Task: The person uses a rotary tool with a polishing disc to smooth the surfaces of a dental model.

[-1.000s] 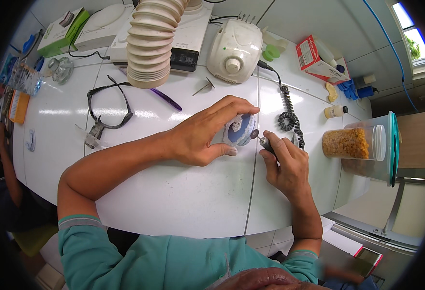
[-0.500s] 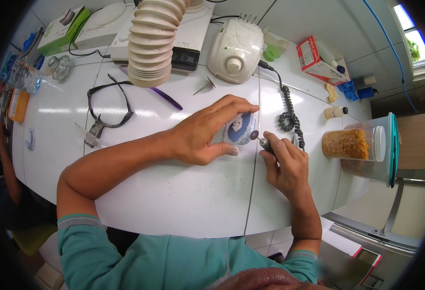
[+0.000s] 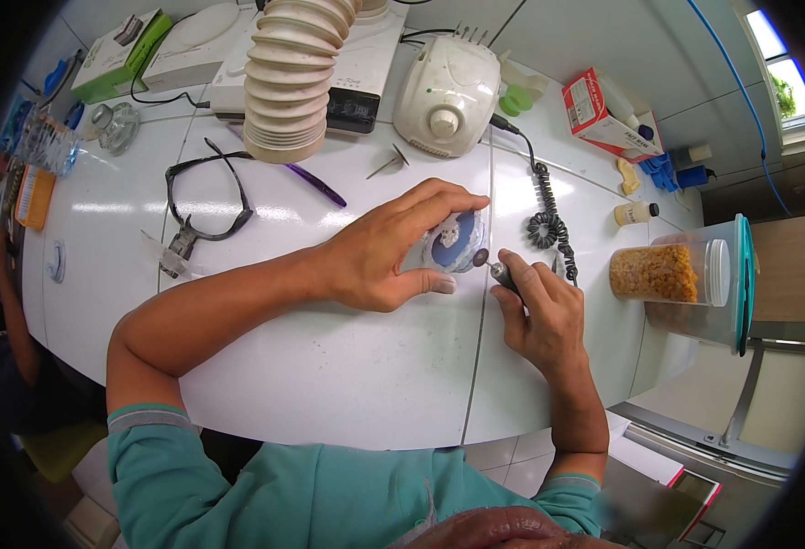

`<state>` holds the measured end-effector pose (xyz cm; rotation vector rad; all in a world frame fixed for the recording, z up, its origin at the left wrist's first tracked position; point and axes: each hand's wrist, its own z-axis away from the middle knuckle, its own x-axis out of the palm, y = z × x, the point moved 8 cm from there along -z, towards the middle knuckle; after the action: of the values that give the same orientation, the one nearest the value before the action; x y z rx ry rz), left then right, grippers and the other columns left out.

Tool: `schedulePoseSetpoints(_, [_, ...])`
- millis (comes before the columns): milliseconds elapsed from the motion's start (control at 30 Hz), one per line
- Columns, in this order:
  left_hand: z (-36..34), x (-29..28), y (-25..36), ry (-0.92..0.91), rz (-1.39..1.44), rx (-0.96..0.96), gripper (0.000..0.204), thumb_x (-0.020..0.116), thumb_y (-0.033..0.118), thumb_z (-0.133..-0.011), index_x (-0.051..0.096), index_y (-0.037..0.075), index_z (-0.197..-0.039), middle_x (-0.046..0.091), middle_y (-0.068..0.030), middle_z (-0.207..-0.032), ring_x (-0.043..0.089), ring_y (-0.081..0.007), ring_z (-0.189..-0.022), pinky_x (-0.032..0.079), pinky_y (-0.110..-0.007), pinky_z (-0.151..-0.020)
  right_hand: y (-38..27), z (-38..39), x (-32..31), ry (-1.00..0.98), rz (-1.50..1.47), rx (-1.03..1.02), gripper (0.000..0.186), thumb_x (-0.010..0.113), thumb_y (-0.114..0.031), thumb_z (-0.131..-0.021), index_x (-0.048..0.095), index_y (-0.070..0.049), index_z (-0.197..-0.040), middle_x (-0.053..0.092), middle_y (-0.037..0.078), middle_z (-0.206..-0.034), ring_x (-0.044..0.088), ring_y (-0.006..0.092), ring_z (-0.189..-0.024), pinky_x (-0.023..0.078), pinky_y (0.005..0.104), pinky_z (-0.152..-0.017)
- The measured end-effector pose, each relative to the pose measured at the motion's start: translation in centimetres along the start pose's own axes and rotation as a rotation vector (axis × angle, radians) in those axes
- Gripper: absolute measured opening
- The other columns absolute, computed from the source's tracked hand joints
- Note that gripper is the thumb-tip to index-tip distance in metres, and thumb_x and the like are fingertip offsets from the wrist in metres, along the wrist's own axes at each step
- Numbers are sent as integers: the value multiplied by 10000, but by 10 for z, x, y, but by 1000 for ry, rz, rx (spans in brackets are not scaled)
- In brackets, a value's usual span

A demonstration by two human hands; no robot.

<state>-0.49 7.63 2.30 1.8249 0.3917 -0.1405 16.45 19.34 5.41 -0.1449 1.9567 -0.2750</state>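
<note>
Between the thumb and fingers of my left hand [image 3: 388, 247] is a blue and white dental plaster cast [image 3: 458, 243], held on its side above the white worktop. My right hand [image 3: 546, 311] grips a rotary handpiece [image 3: 505, 274] like a pen, its tip pointing up and left. On the handpiece's shank sits a small dark cutting disc [image 3: 481, 257]. The disc is at the cast's lower right edge; whether it touches cannot be made out. My left palm hides part of the cast's left side.
A white control unit [image 3: 447, 96] with a coiled black cord [image 3: 549, 210] stands behind my hands. A ribbed suction hose [image 3: 291, 82] hangs at the back. Safety glasses [image 3: 208, 194] and a purple pen [image 3: 315, 186] lie leftward; a jar of orange-yellow granules [image 3: 656, 274] is at right.
Both hands keep nearly the same place and grip. The cast and the disc have shifted only very slightly.
</note>
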Motion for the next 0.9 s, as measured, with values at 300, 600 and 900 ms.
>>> schedulePoseSetpoints(300, [0,-1,0,3,5,-3,910,878,95,-925,450,43,-1726,505,-183,-1614,574,-335,-1505,475,-471,-1314,0,0,0,-7,5,5,498,928,-137,-899,789,-36,-1366,541,43,-756,574,214,-579,448,389,-518])
schedulePoseSetpoints(600, [0,-1,-2,19,-7,-15,919,901,122,-926,456,41,-1725,503,-191,-1621,583,-338,-1500,491,-476,-1308,-1,0,0,-6,14,-5,515,935,-127,-883,786,-34,-1367,537,43,-755,574,213,-591,454,392,-524])
schedulePoseSetpoints(900, [1,-1,-4,33,-29,-17,922,923,214,-944,462,43,-1724,518,-181,-1606,609,-320,-1441,517,-458,-1262,-2,-1,0,1,11,-19,521,939,-131,-875,787,-32,-1363,549,47,-761,578,216,-584,459,383,-525])
